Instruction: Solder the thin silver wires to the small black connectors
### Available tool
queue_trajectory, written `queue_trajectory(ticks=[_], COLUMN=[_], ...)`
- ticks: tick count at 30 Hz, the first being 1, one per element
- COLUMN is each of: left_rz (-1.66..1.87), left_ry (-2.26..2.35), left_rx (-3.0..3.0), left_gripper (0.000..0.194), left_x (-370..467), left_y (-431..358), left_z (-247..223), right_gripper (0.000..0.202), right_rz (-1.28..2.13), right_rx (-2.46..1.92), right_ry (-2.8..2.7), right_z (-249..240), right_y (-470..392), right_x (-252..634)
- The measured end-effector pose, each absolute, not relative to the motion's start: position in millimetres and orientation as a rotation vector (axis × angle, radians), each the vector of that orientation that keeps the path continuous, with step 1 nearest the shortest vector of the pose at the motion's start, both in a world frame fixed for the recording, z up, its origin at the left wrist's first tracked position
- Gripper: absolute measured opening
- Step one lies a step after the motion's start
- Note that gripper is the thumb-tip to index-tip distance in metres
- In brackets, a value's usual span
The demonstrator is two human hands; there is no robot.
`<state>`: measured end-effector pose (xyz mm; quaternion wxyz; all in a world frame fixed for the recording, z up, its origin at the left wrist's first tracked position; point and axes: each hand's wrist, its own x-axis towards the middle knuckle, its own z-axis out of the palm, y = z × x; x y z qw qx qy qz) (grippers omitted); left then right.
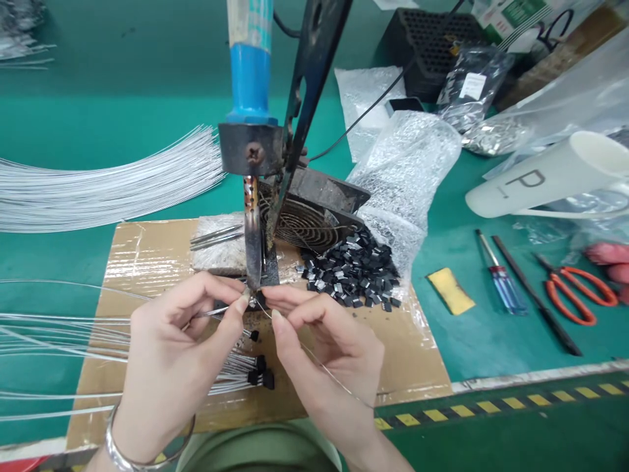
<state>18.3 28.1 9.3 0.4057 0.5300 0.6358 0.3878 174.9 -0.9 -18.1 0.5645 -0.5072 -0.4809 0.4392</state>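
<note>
A soldering iron [250, 85] with a blue handle is clamped upright in a stand, tip down. Just below the tip, my left hand [181, 347] pinches a thin white wire [217, 311] between thumb and forefinger. My right hand [334, 354] is closed on a thin strand of solder wire [327, 370], which runs back under the palm; its front end is at the iron's tip. The small joint there is partly hidden by my fingertips. Beneath my hands lie white wires with black connectors [260, 373] on their ends.
Cardboard [403, 367] covers the work spot. Loose black connectors [354, 269] are heaped beside a fan [314, 210]. A white wire bundle [108, 190] lies left. Rightward are a yellow sponge [451, 291], a screwdriver [506, 285], orange-handled pliers [574, 288] and a white cup [545, 177].
</note>
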Motion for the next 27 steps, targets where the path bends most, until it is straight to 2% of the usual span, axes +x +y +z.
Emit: queue_trajectory(ticks=[27], left_rz=[0.988], left_ry=[1.591], left_rx=[1.339], left_gripper=[0.008], left_x=[18.0], left_y=[24.9], left_z=[7.6], right_gripper=[0.019], right_rz=[1.016], right_rx=[-1.209], right_ry=[-1.148], right_z=[-19.6], right_y=[0.8], right_x=[175.5])
